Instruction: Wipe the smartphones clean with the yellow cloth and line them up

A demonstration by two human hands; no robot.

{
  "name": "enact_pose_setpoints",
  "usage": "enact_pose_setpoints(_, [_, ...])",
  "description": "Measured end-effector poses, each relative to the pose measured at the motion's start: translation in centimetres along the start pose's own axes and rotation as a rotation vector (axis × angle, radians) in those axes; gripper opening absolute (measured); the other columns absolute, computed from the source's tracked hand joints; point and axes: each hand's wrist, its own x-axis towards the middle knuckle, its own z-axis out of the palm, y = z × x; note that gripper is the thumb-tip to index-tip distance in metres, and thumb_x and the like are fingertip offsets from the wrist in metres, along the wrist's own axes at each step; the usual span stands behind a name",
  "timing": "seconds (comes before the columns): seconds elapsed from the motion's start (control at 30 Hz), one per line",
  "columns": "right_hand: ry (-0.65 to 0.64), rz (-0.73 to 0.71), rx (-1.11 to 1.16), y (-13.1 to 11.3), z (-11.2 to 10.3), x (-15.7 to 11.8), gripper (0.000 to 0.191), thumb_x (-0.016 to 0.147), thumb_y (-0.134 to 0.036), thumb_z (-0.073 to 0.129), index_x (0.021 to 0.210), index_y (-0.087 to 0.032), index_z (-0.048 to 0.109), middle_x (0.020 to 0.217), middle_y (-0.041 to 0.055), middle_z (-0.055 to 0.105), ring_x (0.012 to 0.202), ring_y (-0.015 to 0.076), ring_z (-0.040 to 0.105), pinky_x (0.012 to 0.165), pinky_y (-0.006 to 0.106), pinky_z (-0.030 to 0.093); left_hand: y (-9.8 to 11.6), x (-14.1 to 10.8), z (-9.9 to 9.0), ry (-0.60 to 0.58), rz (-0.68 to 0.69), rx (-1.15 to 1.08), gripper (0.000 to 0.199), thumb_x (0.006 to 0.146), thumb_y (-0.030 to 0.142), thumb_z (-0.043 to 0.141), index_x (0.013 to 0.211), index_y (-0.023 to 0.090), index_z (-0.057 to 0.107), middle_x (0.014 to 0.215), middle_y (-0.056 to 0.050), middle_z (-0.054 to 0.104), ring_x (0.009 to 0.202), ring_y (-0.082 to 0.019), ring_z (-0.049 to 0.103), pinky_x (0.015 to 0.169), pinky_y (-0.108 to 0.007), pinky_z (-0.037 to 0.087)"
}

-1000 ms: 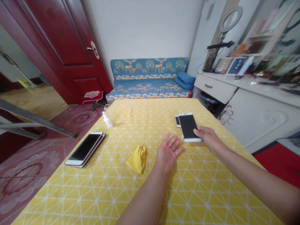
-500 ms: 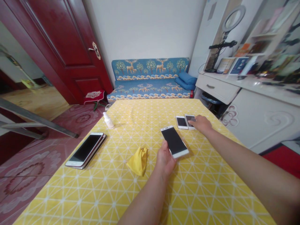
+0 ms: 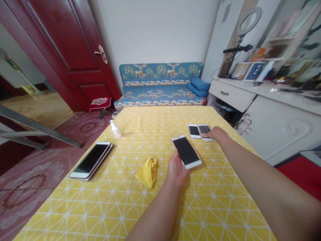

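A large white phone (image 3: pixel 187 152) with a dark screen is held in my left hand (image 3: pixel 177 169), tilted above the yellow patterned tablecloth. Farther off to the right, my right hand (image 3: pixel 217 134) touches the lower right part of a white phone (image 3: pixel 205 130); its fingers are partly hidden, so I cannot tell whether it grips the phone. A smaller white phone (image 3: pixel 194 131) lies beside that one, on its left. Left of my left hand is a crumpled yellow cloth (image 3: pixel 147 173).
Stacked phones (image 3: pixel 92 160) lie at the table's left edge, with a white bottle (image 3: pixel 116 129) standing beyond them. The yellow table (image 3: pixel 160 117) reaches toward a blue patterned sofa (image 3: pixel 160 90). A white dresser (image 3: pixel 283 117) stands at the right.
My right hand has shifted slightly right and toward me, uncovering more of the phone's screen. My left hand and its phone are almost unmoved.
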Motion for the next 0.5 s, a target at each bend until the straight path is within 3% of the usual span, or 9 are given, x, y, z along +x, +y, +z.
enact_pose_setpoints(0.17, [0.038, 0.026, 0.182, 2.3, 0.1, -1.1, 0.052, 0.056, -0.050, 0.080, 0.087, -0.011, 0.067, 0.098, 0.0236, 0.068, 0.095, 0.0404, 0.064, 0.072, 0.045, 0.050, 0.1, 0.0, 0.2, -0.001, -0.001, -0.011, 0.039, 0.092, 0.040, 0.043, 0.109, 0.011, 0.062, 0.105, -0.012, 0.069, 0.098, -0.024, 0.064, 0.093, -0.044, 0.047])
enact_pose_setpoints(0.33, [0.060, -0.088, 0.380, 2.9, 0.7, -5.5, 0.033, 0.079, -0.047, 0.060, 0.086, -0.016, 0.067, 0.083, 0.0134, 0.071, 0.079, 0.0288, 0.068, 0.064, 0.035, 0.052, 0.1, 0.0, 0.2, -0.013, -0.002, -0.012, 0.038, 0.092, 0.039, 0.044, 0.111, 0.011, 0.061, 0.105, -0.012, 0.069, 0.100, -0.024, 0.064, 0.094, -0.043, 0.046])
enact_pose_setpoints(0.43, [-0.005, -0.220, 0.506, 2.0, 1.5, -9.1, 0.032, 0.076, -0.047, 0.063, 0.089, -0.018, 0.068, 0.079, 0.0084, 0.072, 0.073, 0.0242, 0.068, 0.062, 0.031, 0.052, 0.0, -0.1, 0.2, -0.042, -0.010, 0.011, 0.039, 0.091, 0.040, 0.045, 0.113, 0.012, 0.061, 0.106, -0.012, 0.069, 0.099, -0.025, 0.064, 0.093, -0.043, 0.046])
enact_pose_setpoints(0.5, [-0.147, -0.355, 0.658, 1.2, 2.0, -11.4, 0.033, 0.073, -0.046, 0.065, 0.088, -0.017, 0.068, 0.078, 0.0069, 0.072, 0.070, 0.0226, 0.068, 0.061, 0.030, 0.052, -0.1, -0.1, 0.2, -0.040, -0.017, 0.037, 0.038, 0.090, 0.039, 0.046, 0.115, 0.013, 0.060, 0.108, -0.012, 0.069, 0.099, -0.025, 0.064, 0.091, -0.042, 0.047])
